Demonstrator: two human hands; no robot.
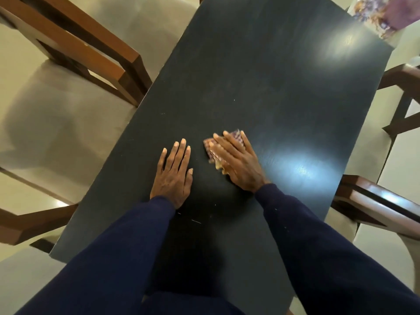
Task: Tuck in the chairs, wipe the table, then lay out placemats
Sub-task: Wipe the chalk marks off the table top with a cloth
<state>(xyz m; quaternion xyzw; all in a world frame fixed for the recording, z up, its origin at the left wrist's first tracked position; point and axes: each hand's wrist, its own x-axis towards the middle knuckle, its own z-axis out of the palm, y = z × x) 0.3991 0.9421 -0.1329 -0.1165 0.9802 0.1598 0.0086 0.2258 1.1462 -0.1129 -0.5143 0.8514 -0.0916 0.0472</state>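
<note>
the dark table (pixel 261 76) runs away from the person, its glossy top showing two pale patches of reflected light. the left hand (pixel 173 176) lies flat on the table near its middle, palm down. its fingers are straight and a little spread, and they hold nothing. just beside it, toward the table's right edge, the right hand (pixel 238 162) lies flat on a small checked cloth (pixel 236 135), with straight fingers pressing it to the tabletop. the cloth pokes out past the fingertips and by the thumb, and its edges are blurred. both arms wear dark blue sleeves (pixel 127 258) that reach in over the table's near end. a few pale specks and short marks show on the tabletop near the left wrist.

wooden chairs stand along the table's long sides. the far left chair (pixel 95 53) has its brown back rails close to the edge. the near left chair (pixel 34 223) sits by the near left corner. of the near right chair (pixel 375 201) and the far right chair (pixel 400 76), only dark wooden parts show. at the table's far right corner is a purple and white patterned thing (pixel 381 14), cut off by the frame; i cannot tell what it is.
</note>
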